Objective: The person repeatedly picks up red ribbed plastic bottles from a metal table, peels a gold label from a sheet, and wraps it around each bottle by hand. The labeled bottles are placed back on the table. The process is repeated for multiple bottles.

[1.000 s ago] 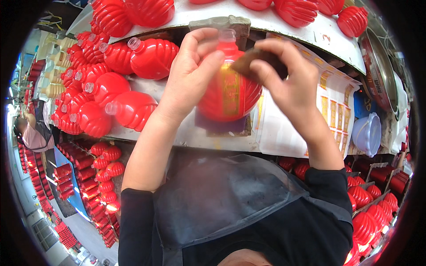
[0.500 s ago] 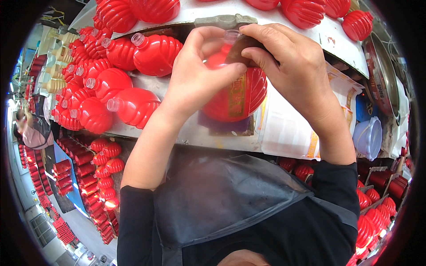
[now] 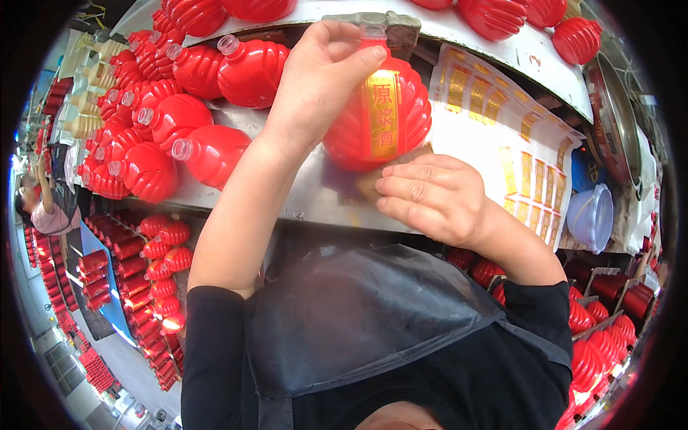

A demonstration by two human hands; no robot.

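Note:
A round red ribbed bottle (image 3: 413, 111) with a clear neck stands on the bench in front of me. Down its front runs a gold label (image 3: 383, 118) with red characters. My left hand (image 3: 315, 79) grips the bottle at its neck, thumb against the red shoulder. Low on the bottle's right side is my right hand (image 3: 437, 190), fingers together over a thin brown flat piece (image 3: 369, 185) that touches the bottle's base. Most of that piece is hidden by the fingers.
Several red bottles (image 3: 215, 154) lie tilted on the left of the bench. A sheet of gold labels (image 3: 534, 143) is at right, beside a pale bucket (image 3: 591, 218). More bottles stand on the white upper surface (image 3: 401, 11). A person (image 3: 50, 208) is at far left.
My right hand has come down from the bottle's neck to its base with the brown piece, uncovering the gold label and the label sheet. My left hand stays at the neck.

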